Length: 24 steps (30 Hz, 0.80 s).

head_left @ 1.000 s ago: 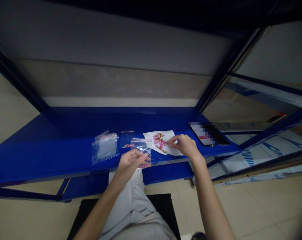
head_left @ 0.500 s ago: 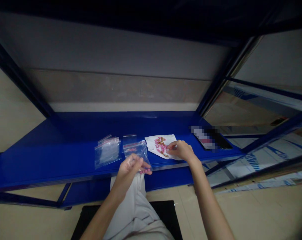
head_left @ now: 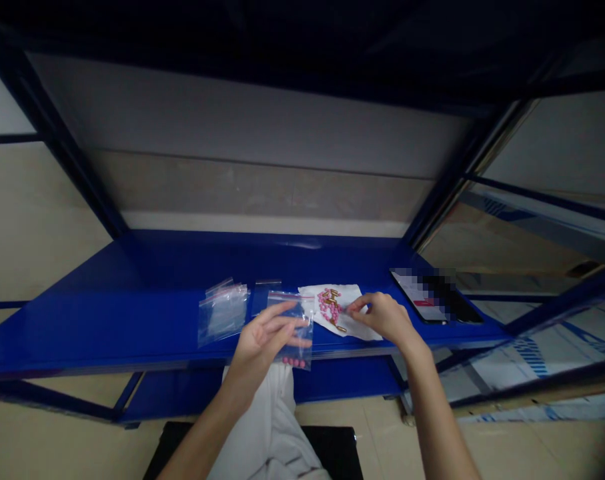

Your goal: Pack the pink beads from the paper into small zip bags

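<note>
My left hand (head_left: 269,337) holds a clear zip-lock bag (head_left: 305,350) upright over the front edge of the blue shelf. Several round pink pills (head_left: 294,362) lie along the bag's bottom, and its red-lined top faces away from me. To the right, a white paper sheet (head_left: 365,327) carries a pile of pink pills (head_left: 327,308) mixed with shiny brown-gold capsules (head_left: 341,329). My right hand (head_left: 379,315) is over the sheet's right side, thumb and fingertips pinched together beside the pile; whatever is between them is too small to make out.
Left of my hands lies a stack of clear zip-lock bags (head_left: 225,310) on the blue shelf (head_left: 132,300). Another bag (head_left: 266,290) lies flat behind the held one. A phone-like device (head_left: 422,300), partly blurred out, rests at the right. Blue uprights (head_left: 77,160) frame both ends.
My left hand has shifted slightly right and its fingers have straightened across the bag, which hangs more upright. My right hand stays pinched beside the pile. The whole view has tilted a little.
</note>
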### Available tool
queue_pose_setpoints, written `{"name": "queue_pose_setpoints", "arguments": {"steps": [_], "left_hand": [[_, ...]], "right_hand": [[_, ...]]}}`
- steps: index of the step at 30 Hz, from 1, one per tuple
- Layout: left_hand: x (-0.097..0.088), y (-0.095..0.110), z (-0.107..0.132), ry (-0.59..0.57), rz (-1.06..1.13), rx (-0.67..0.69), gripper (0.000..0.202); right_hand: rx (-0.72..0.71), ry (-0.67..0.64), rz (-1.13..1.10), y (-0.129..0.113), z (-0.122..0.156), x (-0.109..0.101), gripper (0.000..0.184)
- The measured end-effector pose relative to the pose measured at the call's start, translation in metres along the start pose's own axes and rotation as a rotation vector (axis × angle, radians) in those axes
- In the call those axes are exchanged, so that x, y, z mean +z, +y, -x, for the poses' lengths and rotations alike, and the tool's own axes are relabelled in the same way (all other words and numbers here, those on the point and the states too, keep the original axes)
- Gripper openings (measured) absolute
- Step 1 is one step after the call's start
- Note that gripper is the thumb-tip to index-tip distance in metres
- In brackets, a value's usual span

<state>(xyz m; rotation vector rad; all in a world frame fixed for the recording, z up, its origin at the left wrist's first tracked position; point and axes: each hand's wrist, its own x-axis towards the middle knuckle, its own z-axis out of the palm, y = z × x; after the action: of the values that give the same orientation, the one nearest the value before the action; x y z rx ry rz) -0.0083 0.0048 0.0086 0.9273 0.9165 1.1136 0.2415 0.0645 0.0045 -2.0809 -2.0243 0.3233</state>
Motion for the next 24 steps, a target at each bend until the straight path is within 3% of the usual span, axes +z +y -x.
{"name": "queue_pose_setpoints", "arguments": {"steps": [4,9,16,21,24], "left_hand": [[0.002,0.004,-0.003,0.038,0.096,0.037,0.049],[0.014,0.014,0.005,0.144,0.258,0.028,0.049],[0.021,0.027,0.021,0.186,0.252,0.008,0.049],[0.015,0.020,0.018,0.168,0.185,0.064,0.050],[0.011,0.008,0.010,0.166,0.133,0.068,0.052]], "right_hand": [[-0.040,0.027,-0.028,-0.006,0.004,-0.008,0.017],[-0.011,0.015,0.075,-0.004,0.000,0.001,0.016],[-0.053,0.004,0.089,0.004,-0.004,0.004,0.015],[-0.049,0.060,0.075,0.000,0.001,-0.004,0.019],[-0.135,0.098,-0.023,-0.011,0.009,-0.014,0.021]]}}
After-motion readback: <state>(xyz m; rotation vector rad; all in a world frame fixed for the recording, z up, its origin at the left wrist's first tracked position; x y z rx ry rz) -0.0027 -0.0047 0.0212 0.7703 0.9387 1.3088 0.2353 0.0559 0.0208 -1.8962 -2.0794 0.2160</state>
